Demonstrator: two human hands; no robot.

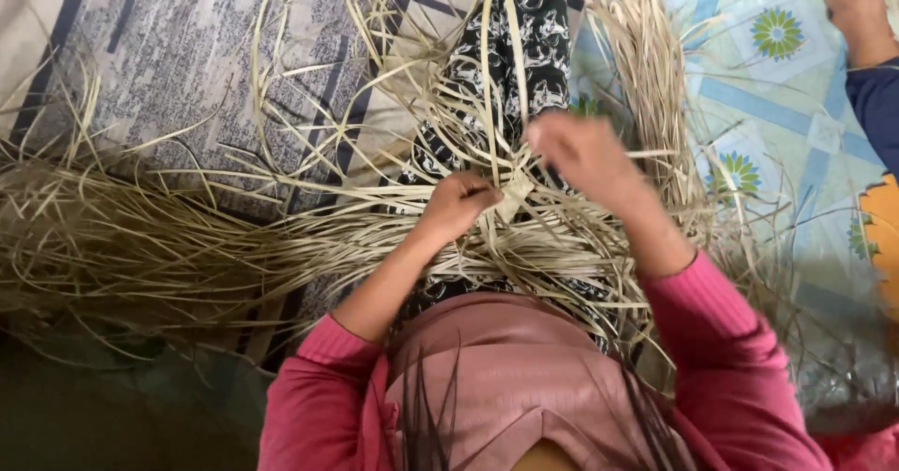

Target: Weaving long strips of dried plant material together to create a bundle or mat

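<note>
Your left hand is closed in a fist, pinching the small folded start of pale, flat dried-leaf strips where they cross over your lap, just above the black-and-white patterned trouser leg. Your right hand sits just beside it, fingers drawn together on one strip running out of that same crossing, though the blur keeps you from seeing exactly how the fingertips meet. Keep the left pinch firm on the crossing so the fold does not slip, and draw the strip flat with the right, not twisted, so it lies snug against its neighbours. The loose ends fan out in every direction, so, as I judge it, pick out one strip cleanly before you pull. A long bundle of the same dry straw-coloured strips lies to your left on the grey patterned mat, and another sheaf rests on the blue flowered floor cloth to your right. Another person's hand is at the far corner, well apart.
</note>
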